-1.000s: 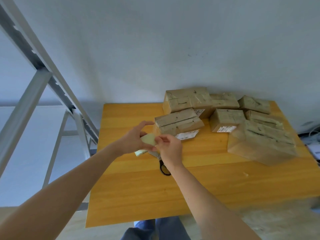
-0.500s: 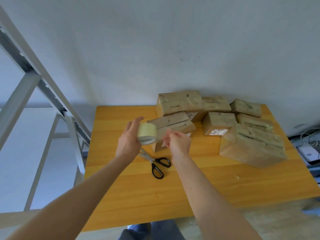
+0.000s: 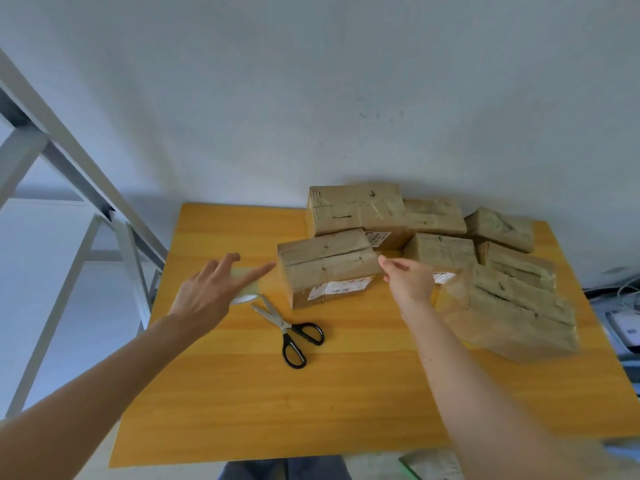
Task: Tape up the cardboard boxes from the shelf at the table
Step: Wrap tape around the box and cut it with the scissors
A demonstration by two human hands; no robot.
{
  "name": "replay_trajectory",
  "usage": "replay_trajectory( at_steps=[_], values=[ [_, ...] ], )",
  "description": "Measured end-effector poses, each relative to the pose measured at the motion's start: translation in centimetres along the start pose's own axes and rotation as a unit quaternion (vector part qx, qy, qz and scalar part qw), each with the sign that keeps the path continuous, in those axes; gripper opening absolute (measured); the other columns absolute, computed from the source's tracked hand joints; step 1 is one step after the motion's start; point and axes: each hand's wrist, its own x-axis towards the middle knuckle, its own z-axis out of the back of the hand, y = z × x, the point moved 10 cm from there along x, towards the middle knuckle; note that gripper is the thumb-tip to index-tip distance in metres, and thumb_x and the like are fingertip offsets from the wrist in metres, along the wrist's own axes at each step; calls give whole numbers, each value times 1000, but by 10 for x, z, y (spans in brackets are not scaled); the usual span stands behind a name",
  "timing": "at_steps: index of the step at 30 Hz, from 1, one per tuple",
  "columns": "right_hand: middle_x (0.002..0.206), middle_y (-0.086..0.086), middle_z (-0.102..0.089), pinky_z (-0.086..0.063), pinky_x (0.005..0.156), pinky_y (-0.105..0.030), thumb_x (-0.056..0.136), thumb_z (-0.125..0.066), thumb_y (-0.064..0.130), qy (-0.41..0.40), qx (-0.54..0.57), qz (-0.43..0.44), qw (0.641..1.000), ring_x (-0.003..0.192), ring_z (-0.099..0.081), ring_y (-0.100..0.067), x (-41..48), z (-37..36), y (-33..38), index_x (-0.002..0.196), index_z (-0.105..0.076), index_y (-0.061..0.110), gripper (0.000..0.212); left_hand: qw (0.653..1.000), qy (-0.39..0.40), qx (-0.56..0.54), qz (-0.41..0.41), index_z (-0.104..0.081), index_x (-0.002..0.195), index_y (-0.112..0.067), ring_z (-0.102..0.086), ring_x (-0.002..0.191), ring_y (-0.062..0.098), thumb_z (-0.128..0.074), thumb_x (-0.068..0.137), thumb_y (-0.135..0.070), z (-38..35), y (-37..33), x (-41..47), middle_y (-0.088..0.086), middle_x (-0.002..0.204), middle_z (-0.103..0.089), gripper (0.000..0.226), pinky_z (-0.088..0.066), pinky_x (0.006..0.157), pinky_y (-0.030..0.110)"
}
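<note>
A taped cardboard box [image 3: 325, 261] with a white label lies nearest me on the orange table [image 3: 242, 393]. My left hand [image 3: 211, 292] hovers with fingers spread straight over a clear tape roll [image 3: 246, 289] that lies on the table left of the box; the hand hides part of the roll. My right hand [image 3: 408, 280] reaches to the box's right end, fingertips at its upper corner, holding nothing. Black-handled scissors [image 3: 291, 330] lie in front of the box.
Several more taped boxes [image 3: 440, 251] crowd the table's back right, up against the white wall; the largest [image 3: 512, 306] sits at the right. A grey metal shelf frame [image 3: 69, 168] stands left of the table. Cables and a device lie beyond the right edge.
My left hand has set the tape roll down on the table and spread its fingers. My right hand has moved from the roll over to the box's right end.
</note>
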Motion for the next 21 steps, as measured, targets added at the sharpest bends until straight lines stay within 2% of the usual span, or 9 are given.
replay_trajectory(
  at_steps=[2,3,4,6,7,11,16,21],
  values=[
    [87,2,-68,-44,75,-23,90,-71,27,9,-33,24,999,81,-59,-11,4,-7,2,104,-75,9,24,998,-29,47,-28,-30,144,-45,-59,85,38,-58,62,22,2,-1,0,19,124,-51,110,-50,48,35],
    [88,1,-69,-42,74,-22,90,-70,28,12,-39,34,999,81,-58,-11,6,-11,2,104,-75,8,25,996,-40,64,-35,-33,144,-43,-58,87,39,-55,61,22,2,1,-1,20,126,-49,108,-55,56,42],
    [92,-1,-72,-42,73,-21,90,-70,28,12,-46,44,998,83,-58,-12,8,-14,3,104,-76,9,25,995,-45,79,-38,-34,143,-43,-57,89,40,-50,63,22,2,1,-2,21,127,-48,105,-56,59,44],
    [98,-5,-74,-41,66,-18,90,-70,30,-4,-70,76,995,84,-60,-13,10,-18,8,103,-76,10,25,994,-36,94,-35,-35,143,-42,-56,90,41,-36,68,17,-1,1,-2,22,130,-47,96,-56,56,43],
    [98,-6,-73,-40,64,-19,90,-70,31,-14,-81,92,992,84,-61,-15,11,-20,10,102,-77,11,25,994,-28,97,-30,-35,143,-43,-56,91,41,-35,68,17,-4,1,-2,22,131,-47,96,-56,54,42],
    [100,-7,-70,-41,66,-25,88,-71,32,-31,-104,123,986,87,-64,-20,16,-24,10,100,-77,13,23,995,-19,98,-28,-31,144,-44,-56,93,41,-58,60,23,-10,0,-1,23,133,-45,111,-55,50,39],
    [99,-7,-69,-50,70,-30,87,-72,28,-31,-106,146,983,86,-65,-21,16,-25,9,100,-77,11,22,995,-21,93,-36,-28,146,-43,-55,96,42,-62,61,22,-12,-2,-1,24,136,-42,113,-57,57,43],
    [96,-6,-69,-47,62,-29,89,-70,28,-51,-129,166,976,79,-62,-20,13,-25,7,102,-77,12,21,994,-11,102,-37,-26,146,-43,-56,97,45,-66,62,20,-16,-2,3,26,137,-42,112,-57,61,47]
  ],
)
